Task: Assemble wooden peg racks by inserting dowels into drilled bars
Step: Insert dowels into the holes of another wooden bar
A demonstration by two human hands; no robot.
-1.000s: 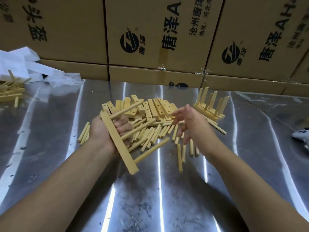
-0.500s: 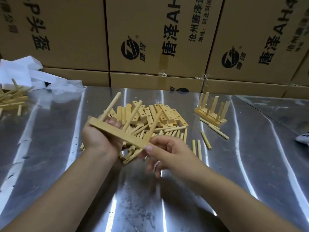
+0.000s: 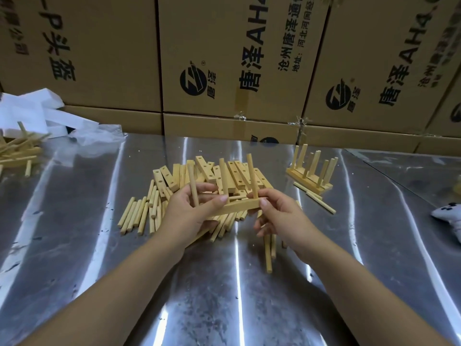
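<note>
Both forearms (image 3: 119, 283) are bare, the left hand (image 3: 189, 216) and right hand (image 3: 282, 221) too, with thumbnails (image 3: 222, 199) short and plain.

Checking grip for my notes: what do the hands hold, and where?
One partly built rack: left hand grips the bar's left end, right hand pinches its right end.

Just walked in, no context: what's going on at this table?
A person is building a peg rack. The left hand and right hand hold a drilled bar above the metal table, with three dowels standing in it. Behind them, spare bars and loose dowels lie piled. A finished rack stands at the far right.
</note>
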